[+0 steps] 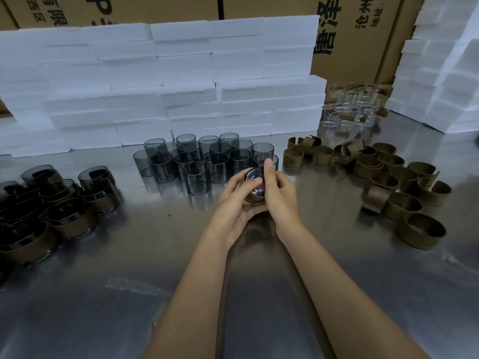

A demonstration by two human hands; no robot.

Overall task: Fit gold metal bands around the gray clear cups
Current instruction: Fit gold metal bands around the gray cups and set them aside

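Both hands hold one gray clear cup (255, 183) above the middle of the steel table, its base turned toward me, with a gold band partly visible around it. My left hand (237, 203) cups it from below and the left. My right hand (278, 193) grips it from the right, thumb across the base. Several bare gray cups (197, 161) stand in a cluster just behind the hands. Loose gold bands (404, 187) lie scattered on the right. Banded cups (67, 203) are grouped at the left.
White foam blocks (160, 86) are stacked in a wall along the back and at the far right (445, 81). Clear glass cups (350, 112) stand at the back right. Cardboard boxes (357, 35) rise behind. The steel table (259, 294) spreads below my forearms.
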